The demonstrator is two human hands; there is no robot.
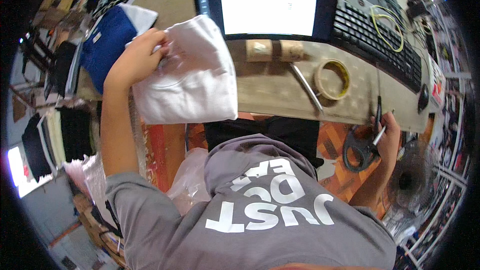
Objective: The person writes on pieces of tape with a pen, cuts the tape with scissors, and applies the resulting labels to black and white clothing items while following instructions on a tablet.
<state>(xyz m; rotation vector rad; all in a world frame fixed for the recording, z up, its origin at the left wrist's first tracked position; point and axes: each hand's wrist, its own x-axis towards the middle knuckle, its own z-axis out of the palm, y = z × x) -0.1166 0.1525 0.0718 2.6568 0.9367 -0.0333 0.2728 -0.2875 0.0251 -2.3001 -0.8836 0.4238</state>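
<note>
My left hand [144, 54] grips the upper left part of a folded white cloth garment [198, 93], which hangs over the front edge of the table. Under and behind it lies a blue folded garment [108, 48] with a small label, and a white folded piece [140, 18] beside it. My right hand [390, 135] is at the table's front right edge, fingers closed around black-handled scissors [354, 157], with the blades pointing up. A slim white pen-like stick [379, 135] also shows at these fingers; what it is exactly I cannot tell.
On the table [270, 97] lie a tape roll [318, 82], a metallic rod [307, 88] and two brown cardboard rolls [258, 50]. A lit monitor [266, 3] stands behind them. A keyboard [375, 41], yellow cable [399, 41] and mouse [423, 97] are at the right.
</note>
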